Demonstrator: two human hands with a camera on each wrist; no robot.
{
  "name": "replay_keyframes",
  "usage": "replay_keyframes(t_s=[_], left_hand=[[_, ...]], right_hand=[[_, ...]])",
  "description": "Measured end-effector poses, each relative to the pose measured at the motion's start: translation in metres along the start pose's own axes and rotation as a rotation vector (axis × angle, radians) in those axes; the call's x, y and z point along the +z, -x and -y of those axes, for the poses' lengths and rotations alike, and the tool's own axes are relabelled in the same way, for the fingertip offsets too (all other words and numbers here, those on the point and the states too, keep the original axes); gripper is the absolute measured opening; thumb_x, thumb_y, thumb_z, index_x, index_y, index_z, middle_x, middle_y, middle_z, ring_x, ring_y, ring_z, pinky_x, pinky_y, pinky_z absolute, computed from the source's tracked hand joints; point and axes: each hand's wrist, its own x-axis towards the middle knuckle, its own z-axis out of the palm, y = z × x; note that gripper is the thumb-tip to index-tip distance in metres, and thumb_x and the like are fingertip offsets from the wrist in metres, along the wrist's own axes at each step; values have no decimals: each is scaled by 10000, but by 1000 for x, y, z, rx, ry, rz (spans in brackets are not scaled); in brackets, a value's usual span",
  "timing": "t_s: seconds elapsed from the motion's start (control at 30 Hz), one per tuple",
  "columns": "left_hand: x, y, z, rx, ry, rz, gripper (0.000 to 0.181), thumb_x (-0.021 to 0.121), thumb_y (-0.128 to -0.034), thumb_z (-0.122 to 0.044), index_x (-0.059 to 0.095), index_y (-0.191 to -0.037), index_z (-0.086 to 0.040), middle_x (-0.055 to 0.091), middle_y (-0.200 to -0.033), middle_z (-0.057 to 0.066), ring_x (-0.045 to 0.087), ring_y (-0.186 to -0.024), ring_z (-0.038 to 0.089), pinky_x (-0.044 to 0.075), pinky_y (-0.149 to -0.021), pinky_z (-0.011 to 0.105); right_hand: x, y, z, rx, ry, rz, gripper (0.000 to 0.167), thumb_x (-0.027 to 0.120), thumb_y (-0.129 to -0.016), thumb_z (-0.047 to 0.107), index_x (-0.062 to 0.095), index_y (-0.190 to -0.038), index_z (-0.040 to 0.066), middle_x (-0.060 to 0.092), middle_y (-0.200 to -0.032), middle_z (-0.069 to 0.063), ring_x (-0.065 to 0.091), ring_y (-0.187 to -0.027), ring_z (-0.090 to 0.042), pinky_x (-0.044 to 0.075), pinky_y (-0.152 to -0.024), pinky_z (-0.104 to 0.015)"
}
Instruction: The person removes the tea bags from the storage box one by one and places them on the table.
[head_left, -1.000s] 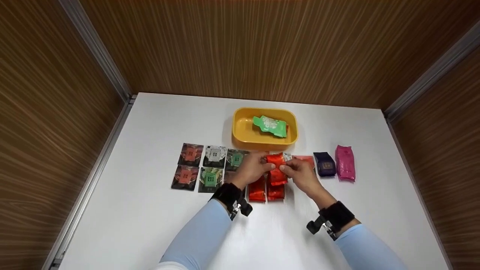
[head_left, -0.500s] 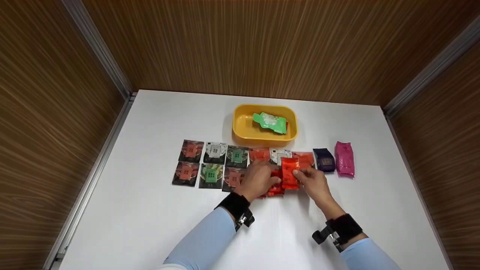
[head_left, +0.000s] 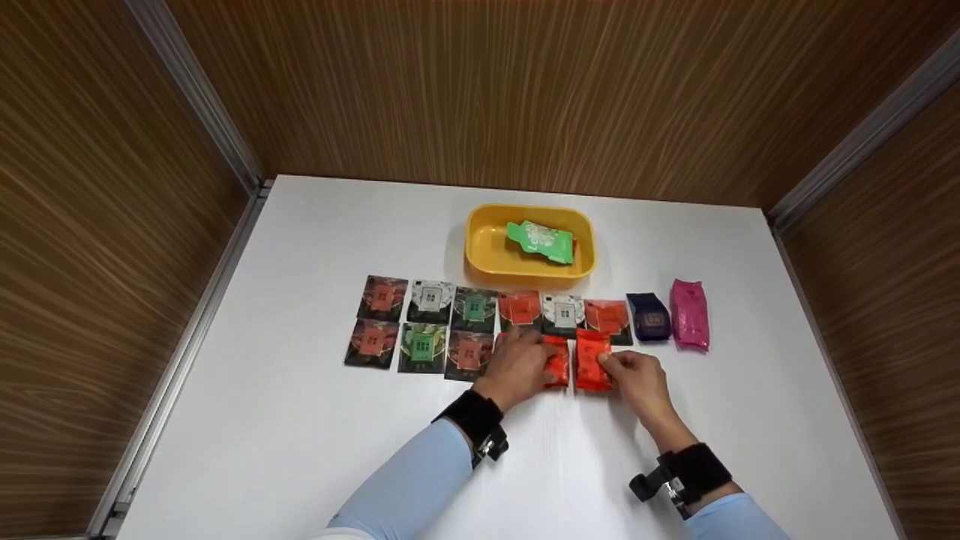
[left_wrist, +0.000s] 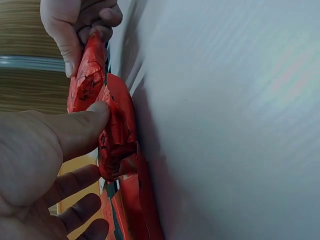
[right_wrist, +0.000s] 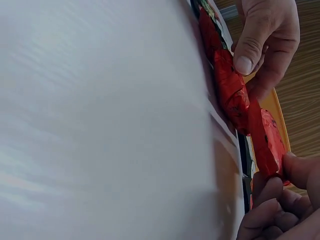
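My right hand (head_left: 641,386) pinches a shiny red packet (head_left: 592,361) by its right edge, thumb on its face. In the right wrist view that packet (right_wrist: 270,145) is tilted just above the table. My left hand (head_left: 517,367) holds a second red packet (head_left: 556,361) lying to its left, with thumb (left_wrist: 90,122) and index finger on opposite edges. Another red packet (left_wrist: 137,200) lies further left, mostly hidden by the left hand in the head view. Flat square sachets lie beside and behind, among them a red-and-black one (head_left: 469,354) left of the left hand.
Behind the sachet rows stands a yellow tub (head_left: 487,262) holding a green pouch (head_left: 544,241) and something red underneath. To the right lie a dark purple packet (head_left: 649,318) and a pink packet (head_left: 689,315). Wood-grain panels (head_left: 480,97) enclose the white table (head_left: 360,225).
The red packet, earlier between both hands, has moved right and down toward the table in my right hand. My left hand has let go of it and moved to the neighbouring red packet.
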Motion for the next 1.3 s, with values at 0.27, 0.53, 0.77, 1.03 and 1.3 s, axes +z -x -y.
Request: replay_keyframes(t_s=[0.27,0.53,0.77,1.03,1.3], left_hand=[[0,-1,0,-10,-11,7,456,801,-928,-442,730,-1355,-299,681,-1286,24,549,-1190,275,482,-1014,433],[-2,0,-1,5,-15,-10,434,809,-925,-423,750,-1326,-268,692,-1233,36,551,-1148,272,489,-966,423],[-2,0,-2,-18,16,16,480,806,-924,-423,721,-1370,-269,680,-1298,33,540,-1198,265,479,-1020,425],[-3,0,-2,-29,24,25,499,812,-917,-424,711,-1381,-269,669,-1328,39,535,-1238,277,473,-1054,441],[-3,1,-2,-35,50,24,506,810,-916,-436,705,-1379,-261,654,-1347,37,529,-1241,273,485,-1049,458]], right_hand=[[4,-2,-3,-23,72,11,336,728,-994,325,798,-1049,1,680,-770,12,562,-738,-167,445,-680,-304],[9,-3,-3,-56,125,14,306,725,-987,302,809,-991,8,718,-777,-14,587,-744,-178,450,-672,-294],[12,-2,-1,-70,203,-14,309,711,-984,327,798,-987,31,779,-908,-103,679,-852,-286,501,-741,-387],[12,-1,-1,-58,238,-23,333,707,-991,378,784,-969,55,787,-963,-141,695,-858,-312,503,-734,-425],[9,0,0,-43,242,-19,370,677,-1002,410,785,-988,57,776,-923,-110,664,-799,-277,483,-698,-383]])
